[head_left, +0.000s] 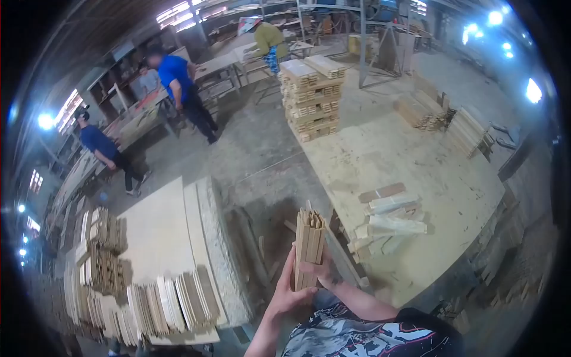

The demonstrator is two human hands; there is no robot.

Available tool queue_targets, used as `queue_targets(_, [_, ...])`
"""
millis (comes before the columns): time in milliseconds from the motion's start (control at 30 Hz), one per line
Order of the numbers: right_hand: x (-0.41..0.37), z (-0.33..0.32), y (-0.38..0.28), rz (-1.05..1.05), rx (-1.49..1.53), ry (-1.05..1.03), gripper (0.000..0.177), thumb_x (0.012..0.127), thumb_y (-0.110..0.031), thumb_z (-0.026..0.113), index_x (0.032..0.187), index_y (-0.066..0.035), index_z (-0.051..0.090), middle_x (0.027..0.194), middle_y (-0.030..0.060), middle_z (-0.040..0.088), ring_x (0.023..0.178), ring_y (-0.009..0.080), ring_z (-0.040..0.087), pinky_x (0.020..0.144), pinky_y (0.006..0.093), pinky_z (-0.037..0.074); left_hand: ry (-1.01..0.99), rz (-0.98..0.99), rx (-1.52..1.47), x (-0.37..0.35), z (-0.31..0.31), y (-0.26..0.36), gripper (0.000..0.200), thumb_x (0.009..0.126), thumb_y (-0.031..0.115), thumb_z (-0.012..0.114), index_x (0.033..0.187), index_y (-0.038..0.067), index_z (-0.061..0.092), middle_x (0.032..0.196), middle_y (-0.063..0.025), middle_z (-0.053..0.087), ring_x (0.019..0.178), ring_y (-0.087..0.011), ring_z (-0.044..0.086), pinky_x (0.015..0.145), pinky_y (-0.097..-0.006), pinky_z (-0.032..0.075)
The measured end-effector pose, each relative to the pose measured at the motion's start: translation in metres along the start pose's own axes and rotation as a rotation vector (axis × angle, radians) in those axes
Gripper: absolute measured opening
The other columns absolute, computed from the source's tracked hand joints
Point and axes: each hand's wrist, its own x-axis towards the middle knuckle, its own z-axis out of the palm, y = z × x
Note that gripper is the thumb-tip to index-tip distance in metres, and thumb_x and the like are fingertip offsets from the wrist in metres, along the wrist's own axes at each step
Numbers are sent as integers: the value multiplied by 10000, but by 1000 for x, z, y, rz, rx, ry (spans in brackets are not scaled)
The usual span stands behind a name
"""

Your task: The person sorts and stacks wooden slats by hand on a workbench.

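A bundle of wooden slats [310,238] stands upright in front of my body, its uneven ends pointing up. My left hand [288,284] wraps the lower left side of the bundle, thumb across its front. On the right side my right hand [323,271] grips the same slats, slightly blurred. To the right, on the pale plywood table [428,178], lies a loose pile of thin wooden pieces [392,220], some whitish and one reddish brown. The bottom of the bundle is partly hidden by my hands.
A tall crosswise stack of slats [312,98] stands at the table's far left corner. More slat bundles [422,107] lie at its far right. Left, another board-topped table [157,226] carries rows of upright slats [172,300]. Several people work or walk beyond.
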Motion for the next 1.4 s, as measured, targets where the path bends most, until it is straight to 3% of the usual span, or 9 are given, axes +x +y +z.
queue_targets(67, [3, -9, -11, -28, -5, 108, 1026, 767, -300, 860, 1534, -21, 237, 1381, 127, 469, 1296, 243, 481, 1107, 385, 398, -64, -6, -55, 16, 8, -6, 1183, 770, 166, 841, 1634, 78, 38, 1664, -131, 191, 1507, -259, 268, 1205, -394, 267])
queue_targets(100, [50, 21, 5, -15, 92, 183, 1037, 763, -304, 864, 1532, -11, 234, 1382, 139, 468, 1297, 249, 481, 1107, 387, 399, -43, -151, -11, 39, -42, 11, 1148, 769, 153, 836, 1628, 72, 79, 1628, -136, 253, 1481, -264, 311, 1193, -396, 290])
queue_targets(267, [131, -22, -45, -6, -70, 390, 1141, 755, -384, 875, 1548, 29, 167, 1404, 208, 445, 1323, 291, 462, 1123, 412, 381, 7, -367, -409, 135, -40, -16, 974, 736, 150, 827, 1544, 32, 298, 1409, -147, 513, 1294, -275, 528, 1094, -398, 426])
queue_targets(400, [175, -47, -60, 6, -226, 372, 1254, 767, -517, 848, 1578, 27, 62, 1478, 280, 376, 1387, 347, 406, 1149, 447, 342, 77, -357, -386, 196, -68, -5, 879, 701, 275, 781, 1442, -26, 417, 1288, -162, 590, 1149, -271, 618, 972, -392, 516])
queue_targets(567, [195, -82, -65, -177, -179, 505, 1010, 865, -394, 795, 1588, -56, 176, 1501, 253, 398, 1379, 348, 438, 1130, 475, 371, 101, -167, -151, 334, -123, 68, 785, 695, 274, 736, 1379, -20, 488, 1197, -147, 650, 1117, -262, 636, 927, -396, 536])
queue_targets(767, [200, -109, -27, -99, 33, 765, 732, 934, -176, 732, 1540, -65, 335, 1459, 184, 472, 1292, 278, 534, 1073, 412, 454, -39, 280, 379, 571, -201, 157, 1007, 684, 58, 713, 1595, 64, 284, 1526, -151, 474, 1376, -258, 483, 1129, -370, 398])
queue_targets(1067, [237, -86, -19, -156, -1, 1048, 638, 972, -77, 650, 1537, -71, 354, 1393, 151, 541, 1199, 223, 604, 1015, 344, 490, -330, 427, 897, 840, -228, 167, 1009, 678, 259, 794, 1563, 71, 347, 1555, -206, 427, 1435, -339, 415, 1208, -402, 294])
queue_targets(1167, [242, -82, -20, -141, -31, 1090, 618, 986, -112, 632, 1539, -73, 356, 1400, 166, 543, 1199, 230, 612, 1023, 351, 484, -527, 323, 1267, 867, -221, 138, 1036, 663, 354, 780, 1564, 88, 345, 1550, -212, 433, 1446, -376, 388, 1232, -433, 246])
queue_targets(1400, [238, -68, -23, -111, -42, 1278, 591, 995, -164, 626, 1525, -74, 382, 1369, 166, 576, 1172, 233, 631, 998, 353, 487, -550, 242, 1291, 856, -210, 151, 1087, 644, 419, 783, 1574, 94, 322, 1533, -201, 461, 1457, -376, 375, 1253, -437, 179])
